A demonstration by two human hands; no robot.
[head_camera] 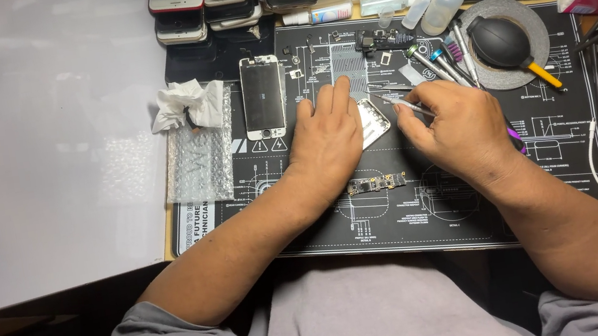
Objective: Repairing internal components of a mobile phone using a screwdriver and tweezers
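At left centre of the frame, a crumpled tissue (186, 104) lies on a bubble-wrap bag (199, 156), just beside a detached screen (262, 97) on the black mat (402, 211). At centre, the left hand (326, 138) presses flat, fingers together and extended, on a phone housing (372, 121), with a circuit board (376, 183) near the wrist. Right of centre, the right hand (461, 130) has its grip clamped on tweezers (405, 106), tip at the housing; a dust blower (503, 44) sits upper right.
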